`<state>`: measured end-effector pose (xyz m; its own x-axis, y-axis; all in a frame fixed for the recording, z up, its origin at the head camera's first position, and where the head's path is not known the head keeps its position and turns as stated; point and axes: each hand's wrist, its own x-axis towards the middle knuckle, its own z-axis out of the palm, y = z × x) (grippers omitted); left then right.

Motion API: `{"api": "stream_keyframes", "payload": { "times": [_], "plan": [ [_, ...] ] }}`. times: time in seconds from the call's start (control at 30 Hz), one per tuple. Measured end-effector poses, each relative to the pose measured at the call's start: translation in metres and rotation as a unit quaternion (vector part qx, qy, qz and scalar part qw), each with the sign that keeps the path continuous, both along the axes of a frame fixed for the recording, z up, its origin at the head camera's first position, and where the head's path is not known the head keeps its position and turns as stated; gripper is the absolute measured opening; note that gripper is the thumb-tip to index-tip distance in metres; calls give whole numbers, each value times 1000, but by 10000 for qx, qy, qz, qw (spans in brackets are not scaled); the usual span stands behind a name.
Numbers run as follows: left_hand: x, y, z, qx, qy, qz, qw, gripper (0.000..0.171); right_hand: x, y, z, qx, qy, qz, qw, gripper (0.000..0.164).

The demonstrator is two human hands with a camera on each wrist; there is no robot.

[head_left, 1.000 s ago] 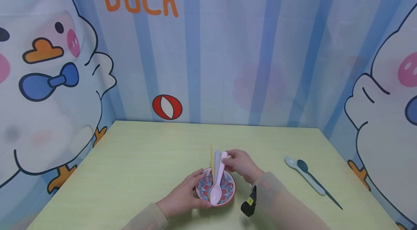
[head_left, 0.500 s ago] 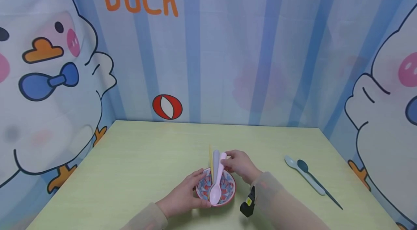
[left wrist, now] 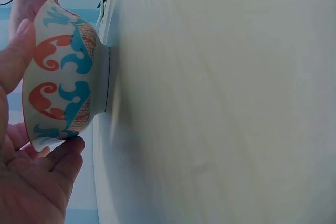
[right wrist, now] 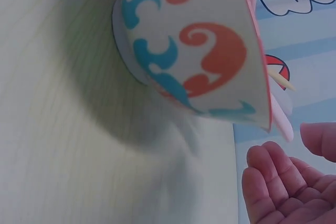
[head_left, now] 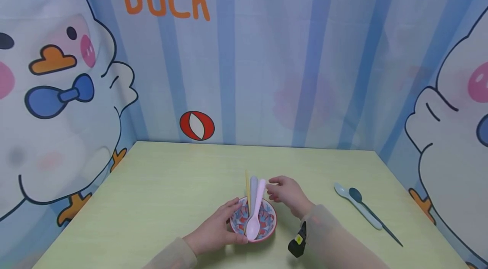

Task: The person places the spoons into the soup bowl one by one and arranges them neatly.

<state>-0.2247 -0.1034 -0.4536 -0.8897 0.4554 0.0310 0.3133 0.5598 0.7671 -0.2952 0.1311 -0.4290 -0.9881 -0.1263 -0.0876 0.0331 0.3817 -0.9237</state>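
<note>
A patterned bowl (head_left: 270, 217) with a red rim stands on the table. My left hand (head_left: 215, 227) grips its left side, thumb at the near rim; in the left wrist view the fingers (left wrist: 65, 161) support the bowl's outer wall. Inside lean a pink spoon (head_left: 253, 226), a greyish-purple spoon (head_left: 253, 186) and a thin yellow stick (head_left: 247, 184), handles pointing away past the far rim. Just right of the pink handle is my right hand (head_left: 289, 195), apart from it, fingers loosely bent and holding nothing. In the right wrist view its palm (right wrist: 294, 198) faces up beside the bowl.
On the right of the pale yellow table (head_left: 171, 180) lie a light blue spoon (head_left: 360, 207) and a dark teal spoon (head_left: 375, 216) side by side, almost touching. A striped curtain (head_left: 259, 70) with duck drawings hangs behind and at both sides.
My right hand has let go of the pink spoon's handle and moved slightly right. The spoon stays leaning in the bowl. My left hand keeps its hold on the bowl.
</note>
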Motion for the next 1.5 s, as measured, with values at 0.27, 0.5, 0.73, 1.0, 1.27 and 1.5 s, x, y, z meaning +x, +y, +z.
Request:
{"api": "stream_keyframes", "payload": {
  "times": [0.27, 0.5, 0.73, 1.0, 1.27, 1.5],
  "plan": [
    [0, -1, -2, -5, 41, -6, 10000, 96, 5, 21, -1, 160, 0, -232, 9996, 39],
    [1, -2, -1, 66, -13, -4, 10000, 96, 12, 47, -2, 378, -119, -329, 9987, 41],
    [2, -2, -1, 56, -29, 27, 10000, 96, 17, 75, -4, 449, -133, -412, 9981, 42],
    [2, -1, -2, 2, 65, 15, 10000, 95, 22, 105, -5, 622, -229, -468, 9967, 44],
    [2, -1, -2, 0, 94, 36, 9999, 95, 29, 141, -4, 712, -170, -597, 9955, 49],
    [0, -2, -3, 36, 3, 29, 10000, 96, 37, 169, 0, 847, -346, -826, 9924, 54]
  ]
}}
